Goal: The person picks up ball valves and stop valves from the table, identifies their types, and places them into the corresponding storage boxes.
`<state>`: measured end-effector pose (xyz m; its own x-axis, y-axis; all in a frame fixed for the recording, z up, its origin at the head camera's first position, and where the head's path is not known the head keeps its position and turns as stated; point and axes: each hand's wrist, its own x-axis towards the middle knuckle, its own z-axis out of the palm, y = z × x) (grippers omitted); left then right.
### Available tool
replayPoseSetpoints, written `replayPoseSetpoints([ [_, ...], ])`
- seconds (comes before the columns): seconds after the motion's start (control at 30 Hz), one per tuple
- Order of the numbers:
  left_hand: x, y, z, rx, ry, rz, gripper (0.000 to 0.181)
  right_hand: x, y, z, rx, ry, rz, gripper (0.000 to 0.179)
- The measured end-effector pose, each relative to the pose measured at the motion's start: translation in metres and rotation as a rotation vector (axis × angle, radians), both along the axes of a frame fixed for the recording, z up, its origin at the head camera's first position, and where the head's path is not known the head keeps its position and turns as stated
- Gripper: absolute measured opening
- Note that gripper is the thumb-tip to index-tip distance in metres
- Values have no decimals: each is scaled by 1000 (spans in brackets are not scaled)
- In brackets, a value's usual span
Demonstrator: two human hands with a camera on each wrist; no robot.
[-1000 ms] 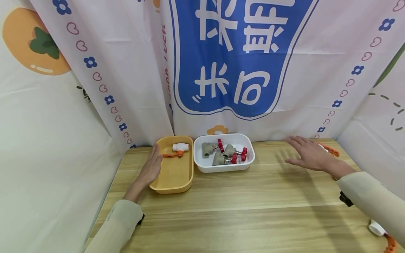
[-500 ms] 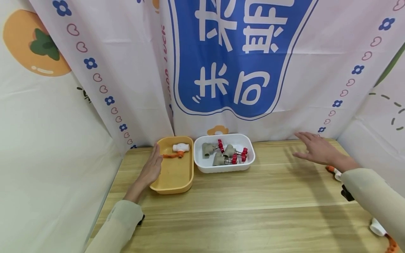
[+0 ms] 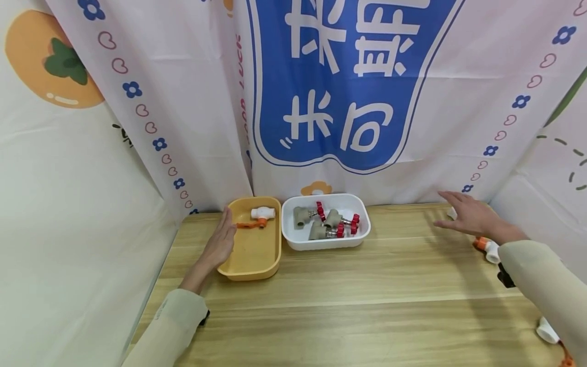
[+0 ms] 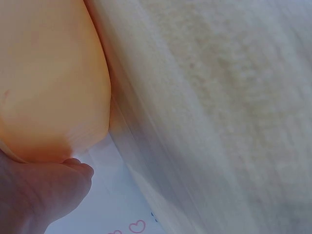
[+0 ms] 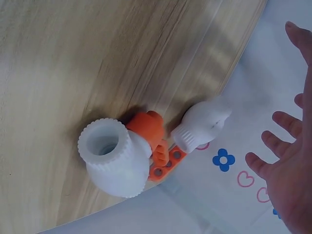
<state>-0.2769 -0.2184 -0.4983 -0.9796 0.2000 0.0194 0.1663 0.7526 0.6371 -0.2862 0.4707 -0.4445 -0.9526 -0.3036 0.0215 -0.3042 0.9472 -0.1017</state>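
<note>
My left hand [image 3: 221, 244] rests with straight fingers along the left side of a yellow plastic tray [image 3: 249, 260]; the left wrist view shows part of it against the tray's outer wall. Inside the tray lies a white ball valve [image 3: 263, 213] with an orange lever. My right hand [image 3: 470, 216] hovers, fingers spread and holding nothing, above the table's far right. Close to it are a white ball valve [image 5: 117, 163] with an orange handle and another white valve [image 5: 200, 126]; the hand and forearm partly cover them in the head view.
A white tray [image 3: 323, 245] stands beside the yellow one, holding several grey valves [image 3: 300, 216] with red knobs. At the right front another white fitting [image 3: 547, 330] with an orange handle is partly hidden by my sleeve. A printed curtain [image 3: 211, 153] hangs behind the wooden table [image 3: 321, 290].
My right hand has shifted to the right and slightly away from me, uncovering more of the white and orange valve near its wrist. The left hand keeps its place at the yellow tray.
</note>
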Motion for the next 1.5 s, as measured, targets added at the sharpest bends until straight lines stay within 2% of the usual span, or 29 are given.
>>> replayPoseSetpoints([
  [0.37,1,0,1,-10,7,-3,62,-4,16,-11,-66,-55,-25,102],
  [0.53,2,0,0,-8,-21,4,65,-4,25,-21,-139,-135,-69,107],
  [0.73,2,-1,-1,-9,-16,8,63,-5,29,-28,-190,-197,-125,114],
  [1.03,2,2,-1,0,-31,21,63,-8,30,-33,-204,-214,-186,117],
  [1.33,2,2,0,0,-32,25,62,-7,33,-36,-205,-253,-209,119],
  [1.5,2,1,1,-11,-18,19,65,-8,35,-42,-192,-230,-207,116],
])
